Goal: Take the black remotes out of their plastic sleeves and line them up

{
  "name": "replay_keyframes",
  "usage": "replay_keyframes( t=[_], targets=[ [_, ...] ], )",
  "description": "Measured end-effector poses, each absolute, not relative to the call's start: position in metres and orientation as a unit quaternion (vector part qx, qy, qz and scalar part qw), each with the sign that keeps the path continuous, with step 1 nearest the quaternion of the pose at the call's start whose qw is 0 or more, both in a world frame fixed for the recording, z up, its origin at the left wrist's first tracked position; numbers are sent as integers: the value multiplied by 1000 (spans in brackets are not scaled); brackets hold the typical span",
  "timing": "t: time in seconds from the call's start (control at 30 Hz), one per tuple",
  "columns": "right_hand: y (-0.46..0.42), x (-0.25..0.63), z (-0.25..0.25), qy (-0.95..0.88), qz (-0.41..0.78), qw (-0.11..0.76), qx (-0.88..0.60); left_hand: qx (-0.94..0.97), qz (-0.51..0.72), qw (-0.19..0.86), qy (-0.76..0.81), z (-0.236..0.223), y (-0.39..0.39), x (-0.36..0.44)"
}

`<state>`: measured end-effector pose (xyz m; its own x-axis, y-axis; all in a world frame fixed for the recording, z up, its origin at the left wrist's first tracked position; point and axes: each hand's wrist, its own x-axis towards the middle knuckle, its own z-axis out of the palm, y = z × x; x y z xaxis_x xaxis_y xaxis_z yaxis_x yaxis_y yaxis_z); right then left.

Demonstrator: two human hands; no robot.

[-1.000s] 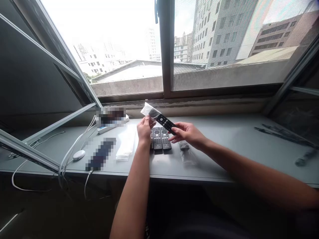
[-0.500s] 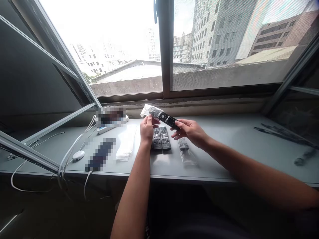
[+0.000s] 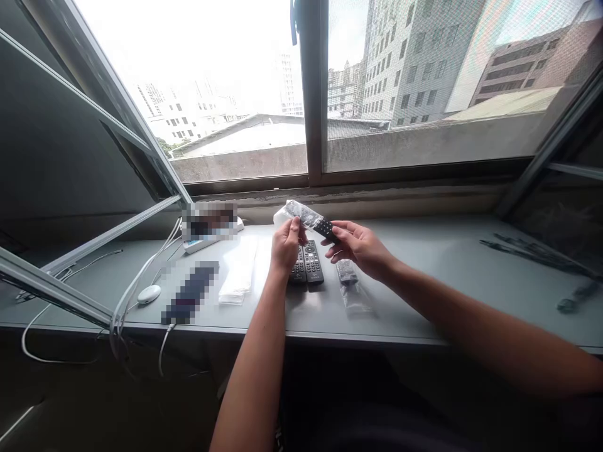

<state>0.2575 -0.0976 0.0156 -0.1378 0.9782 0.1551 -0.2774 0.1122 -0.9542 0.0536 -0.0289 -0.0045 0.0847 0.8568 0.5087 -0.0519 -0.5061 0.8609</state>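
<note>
Above the grey sill I hold a black remote control (image 3: 325,227) partly inside a clear plastic sleeve (image 3: 296,212). My left hand (image 3: 288,244) pinches the sleeve around the remote's far end. My right hand (image 3: 358,246) grips the remote's bare near end with its fingers closed. Below my hands, two bare black remotes (image 3: 306,265) lie side by side on the sill. Just right of them lies another remote in a clear bag (image 3: 351,282).
A stack of flat white sleeves (image 3: 239,271) lies left of my hands. Further left are a blurred dark device (image 3: 189,293), a white puck with cables (image 3: 149,293) and a white power strip (image 3: 207,238). Dark strips (image 3: 532,251) lie at the far right. The open window frame (image 3: 94,242) juts in at the left.
The sleeve has slid further down over the remote, covering more of it. My hands have come closer together and the left hand has shifted slightly right.
</note>
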Motion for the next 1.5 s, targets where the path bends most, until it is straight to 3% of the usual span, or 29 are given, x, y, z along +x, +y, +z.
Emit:
replay_keyframes(
  t=[0.47,0.8,1.1,1.5],
  targets=[
    [-99,258,17,-501,548,567,-356,640,494,525,265,1,-39,53],
    [-101,258,15,-576,509,531,-357,420,602,603,314,3,-26,49],
    [-105,259,20,-579,558,492,-334,294,653,633,295,4,-21,45],
    [-100,257,13,-579,521,506,-371,409,568,658,277,9,-37,57]
  ],
)
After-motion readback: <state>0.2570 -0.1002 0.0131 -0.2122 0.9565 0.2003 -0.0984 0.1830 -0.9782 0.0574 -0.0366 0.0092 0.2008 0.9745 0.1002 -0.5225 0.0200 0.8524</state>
